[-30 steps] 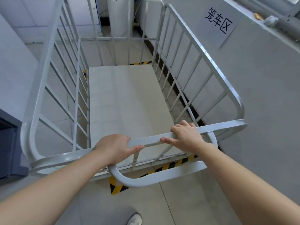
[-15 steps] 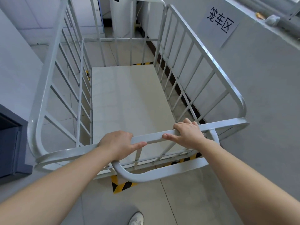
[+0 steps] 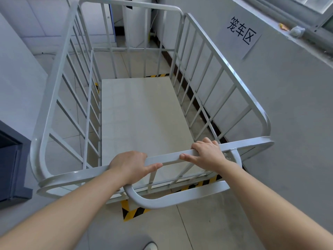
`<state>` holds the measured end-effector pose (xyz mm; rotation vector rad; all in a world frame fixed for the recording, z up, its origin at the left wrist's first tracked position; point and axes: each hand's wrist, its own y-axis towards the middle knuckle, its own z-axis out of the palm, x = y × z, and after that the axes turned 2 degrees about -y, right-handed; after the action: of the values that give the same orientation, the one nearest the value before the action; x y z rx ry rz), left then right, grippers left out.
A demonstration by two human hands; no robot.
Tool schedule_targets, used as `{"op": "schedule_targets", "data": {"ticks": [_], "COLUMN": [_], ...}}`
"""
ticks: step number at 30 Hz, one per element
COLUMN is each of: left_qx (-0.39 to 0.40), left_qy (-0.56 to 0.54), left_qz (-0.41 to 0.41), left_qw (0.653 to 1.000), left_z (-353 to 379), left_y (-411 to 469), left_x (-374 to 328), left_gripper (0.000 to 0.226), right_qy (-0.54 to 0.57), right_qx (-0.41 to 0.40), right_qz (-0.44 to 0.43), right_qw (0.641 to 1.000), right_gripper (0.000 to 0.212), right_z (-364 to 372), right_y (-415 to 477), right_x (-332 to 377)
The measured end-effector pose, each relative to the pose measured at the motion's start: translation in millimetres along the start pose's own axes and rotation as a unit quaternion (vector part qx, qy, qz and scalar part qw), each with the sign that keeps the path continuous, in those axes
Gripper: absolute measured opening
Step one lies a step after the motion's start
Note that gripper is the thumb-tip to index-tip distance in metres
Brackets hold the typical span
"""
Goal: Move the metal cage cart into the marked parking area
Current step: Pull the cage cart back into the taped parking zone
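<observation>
Two bare hands on the near top rail point(image 3: 169, 158) of the metal cage cart point(image 3: 144, 120). Left hand point(image 3: 130, 166) wraps over the rail left of centre, fingers curled over the far side, thumb lying along the near face pointing right; gripping the rail. Right hand point(image 3: 207, 154) sits on the same rail right of centre, near the right near corner of the cart, fingers draped over the top, thumb stretched left along the near face; closed on the rail. Gap of bare rail between the two thumbs. Both forearms reach in from the bottom edge.

Cart is directly ahead of the hands, long axis running away from the person. Grey-white tube frame, barred sides on all four walls, pale flat deck point(image 3: 144, 123) inside with nothing on it. Curved push handle point(image 3: 173, 195) loops out below the top rail on the near end, no hand on it.

Cart stands on the tiled floor point(image 3: 207, 228), right side close along the grey wall point(image 3: 288, 123). Yellow-black hazard tape point(image 3: 133, 211) shows on the floor under the near end of the cart; more stripes point(image 3: 156, 75) at the far end past the deck. Paper sign point(image 3: 240, 31) with black characters on the wall above the cart's right side. Dark blue cabinet point(image 3: 10, 165) at the left edge. White shoe tip point(image 3: 150, 245) at the bottom edge.
</observation>
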<state>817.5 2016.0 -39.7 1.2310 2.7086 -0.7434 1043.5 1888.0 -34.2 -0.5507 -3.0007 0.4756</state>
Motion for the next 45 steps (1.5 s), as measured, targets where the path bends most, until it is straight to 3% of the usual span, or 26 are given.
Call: {"op": "schedule_targets", "data": {"ticks": [9,16,19,22,27,31,36,40,45], "left_qx": [0.005,0.009,-0.028,-0.083,-0.19,-0.136,-0.048,0.015,0.057], "left_qy": [0.008,0.016,0.041,0.112,0.131,0.093,-0.003,-0.09,-0.121], "left_qz": [-0.012,-0.007,0.007,0.03,0.111,0.093,0.02,-0.077,-0.125], "left_qw": [1.0,1.0,0.999,0.99,0.967,0.982,0.999,0.993,0.983], "left_z": [3,-1,-2,-3,4,14,30,41,32], "left_y": [-3,-8,-13,-20,-38,-40,-37,-35,-39], "left_x": [-2,-1,-3,-15,-46,-67,-85,-87,-99], "left_gripper": [0.069,0.059,0.053,0.054,0.039,0.038,0.047,0.066,0.062], "right_qy": [0.042,0.128,0.119,0.061,0.025,0.059,0.083,0.056,0.037], "right_qx": [0.027,-0.057,-0.065,-0.118,-0.016,0.075,0.151,0.162,0.181], "right_qz": [0.049,0.088,0.104,0.085,0.058,0.02,-0.016,-0.056,-0.103], "right_qw": [0.998,0.986,0.985,0.988,0.998,0.995,0.985,0.984,0.977], "right_gripper": [0.088,0.071,0.067,0.047,0.037,0.041,0.06,0.076,0.081], "right_z": [-6,7,7,4,2,3,3,4,4], "right_y": [-12,-48,-65,-75,-79,-75,-76,-75,-69], "right_x": [9,20,21,16,-2,-9,-22,-34,-39]}}
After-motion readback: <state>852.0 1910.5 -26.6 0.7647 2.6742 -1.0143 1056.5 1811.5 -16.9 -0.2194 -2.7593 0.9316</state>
